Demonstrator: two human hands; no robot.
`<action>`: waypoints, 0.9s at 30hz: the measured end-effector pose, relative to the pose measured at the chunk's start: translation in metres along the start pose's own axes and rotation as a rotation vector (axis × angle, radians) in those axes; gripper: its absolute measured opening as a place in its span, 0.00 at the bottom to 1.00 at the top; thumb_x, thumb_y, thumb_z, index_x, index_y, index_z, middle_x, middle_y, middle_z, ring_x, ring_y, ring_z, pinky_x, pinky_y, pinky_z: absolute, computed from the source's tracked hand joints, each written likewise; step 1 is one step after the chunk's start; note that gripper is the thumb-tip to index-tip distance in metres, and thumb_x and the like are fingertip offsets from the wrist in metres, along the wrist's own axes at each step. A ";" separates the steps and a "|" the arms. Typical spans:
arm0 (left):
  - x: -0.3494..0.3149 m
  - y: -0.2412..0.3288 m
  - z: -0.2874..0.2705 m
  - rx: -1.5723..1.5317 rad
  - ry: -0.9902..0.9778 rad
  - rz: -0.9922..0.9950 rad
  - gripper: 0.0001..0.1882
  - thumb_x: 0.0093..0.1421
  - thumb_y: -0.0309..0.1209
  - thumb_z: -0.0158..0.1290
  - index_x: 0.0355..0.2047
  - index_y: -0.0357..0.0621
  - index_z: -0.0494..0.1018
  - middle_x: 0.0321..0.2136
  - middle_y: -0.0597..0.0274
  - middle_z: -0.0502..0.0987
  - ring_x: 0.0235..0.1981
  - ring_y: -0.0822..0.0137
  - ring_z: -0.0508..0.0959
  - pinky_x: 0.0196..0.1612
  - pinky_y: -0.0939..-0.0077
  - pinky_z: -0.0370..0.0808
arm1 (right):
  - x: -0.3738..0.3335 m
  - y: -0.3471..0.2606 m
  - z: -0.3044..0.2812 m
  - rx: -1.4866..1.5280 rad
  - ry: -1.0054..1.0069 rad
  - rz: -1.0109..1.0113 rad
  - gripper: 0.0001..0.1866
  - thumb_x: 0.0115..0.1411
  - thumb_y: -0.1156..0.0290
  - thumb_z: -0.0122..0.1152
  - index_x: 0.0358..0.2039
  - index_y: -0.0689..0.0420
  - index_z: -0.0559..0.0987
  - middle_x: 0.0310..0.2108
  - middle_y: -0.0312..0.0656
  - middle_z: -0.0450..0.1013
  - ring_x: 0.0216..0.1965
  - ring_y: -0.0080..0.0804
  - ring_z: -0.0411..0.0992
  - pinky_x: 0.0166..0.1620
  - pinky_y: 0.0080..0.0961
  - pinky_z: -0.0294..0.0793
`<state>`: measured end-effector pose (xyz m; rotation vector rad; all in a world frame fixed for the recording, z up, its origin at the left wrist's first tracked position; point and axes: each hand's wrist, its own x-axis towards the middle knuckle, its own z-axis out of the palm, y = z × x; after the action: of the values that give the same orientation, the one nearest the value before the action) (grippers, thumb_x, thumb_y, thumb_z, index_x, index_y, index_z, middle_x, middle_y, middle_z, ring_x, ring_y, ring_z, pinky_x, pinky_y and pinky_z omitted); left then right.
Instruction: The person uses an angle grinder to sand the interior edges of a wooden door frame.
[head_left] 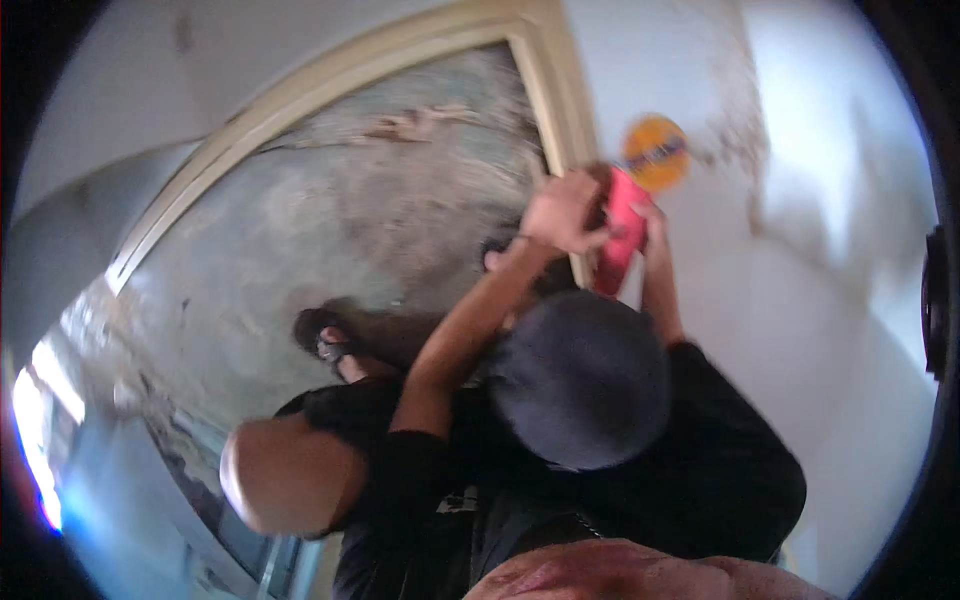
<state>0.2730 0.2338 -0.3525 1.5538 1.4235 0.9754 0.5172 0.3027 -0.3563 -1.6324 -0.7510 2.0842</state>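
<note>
A pink-red, elongated object [622, 225] lies close to a corner of the beige frame, and motion blur hides its exact kind. My left hand [562, 215] reaches across the frame and grips its left side, thumb over the front. My right hand [655, 232] holds the opposite side with bent fingers. Touching its upper end, or just behind it, is a round orange-yellow disc [657, 152] with a dark band across it; whether the two are joined I cannot tell. My black sleeves show behind both forearms.
The beige frame [549, 95] borders a stained grey-green floor [300, 210] with a crumbled, rough patch. A sandalled foot [332, 342] rests there, beneath a bare knee [295, 475]. A dark grey rounded shape [580, 380] fills the space between my forearms. A white surface [740, 330] with brown stains extends rightward.
</note>
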 end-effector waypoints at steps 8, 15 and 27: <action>-0.047 0.027 0.023 0.330 -0.224 -0.032 0.53 0.62 0.75 0.39 0.71 0.42 0.62 0.73 0.52 0.57 0.76 0.50 0.51 0.76 0.34 0.36 | -0.007 -0.025 0.020 0.229 -0.405 0.077 0.37 0.44 0.56 0.71 0.53 0.60 0.72 0.37 0.44 0.72 0.40 0.38 0.75 0.47 0.33 0.79; -0.075 0.024 0.036 0.202 -0.082 0.060 0.46 0.66 0.68 0.42 0.66 0.37 0.69 0.71 0.47 0.62 0.77 0.51 0.50 0.75 0.35 0.38 | -0.003 -0.025 0.027 0.157 -0.434 0.047 0.33 0.49 0.54 0.68 0.52 0.61 0.74 0.38 0.46 0.76 0.40 0.39 0.78 0.43 0.37 0.81; -0.065 0.015 0.009 -0.048 -0.019 0.037 0.53 0.60 0.68 0.50 0.70 0.35 0.57 0.71 0.46 0.60 0.75 0.55 0.57 0.75 0.41 0.49 | -0.015 -0.035 0.082 0.017 0.005 -0.150 0.27 0.54 0.57 0.65 0.48 0.64 0.78 0.37 0.48 0.80 0.36 0.41 0.79 0.46 0.36 0.80</action>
<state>0.2828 0.1677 -0.3437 1.5550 1.3529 1.0072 0.4410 0.3069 -0.3088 -1.5224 -0.8256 1.9753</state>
